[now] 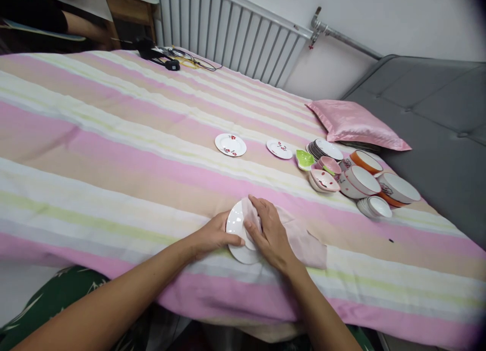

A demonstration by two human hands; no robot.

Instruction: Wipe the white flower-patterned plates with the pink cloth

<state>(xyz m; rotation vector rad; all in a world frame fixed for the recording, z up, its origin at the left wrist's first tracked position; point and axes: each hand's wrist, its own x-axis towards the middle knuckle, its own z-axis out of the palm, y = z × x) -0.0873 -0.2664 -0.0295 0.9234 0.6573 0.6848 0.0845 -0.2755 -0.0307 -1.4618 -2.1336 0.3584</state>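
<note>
A white plate [236, 220] is held over the near edge of the bed, tilted toward me. My left hand [215, 235] grips its left rim, the thumb lying on top. Against the plate's right side my right hand [269, 233] presses a pale pink cloth [307, 245], its fingers closed over the fabric. The cloth's loose end trails to the right across the sheet. Beyond the hands lie two flat white plates with red flowers, one plate [231, 145] straight ahead and another plate [279, 149] to its right.
At the right stand stacked plates [327, 149], a green leaf-shaped dish [304, 160], pink bowls [323, 180], larger bowls [359, 182] and small white bowls [375, 207]. A pink pillow [357, 123] lies by the grey headboard [429, 98]. Cables [193, 60] lie at the far edge. A person's leg [85, 27] shows far left.
</note>
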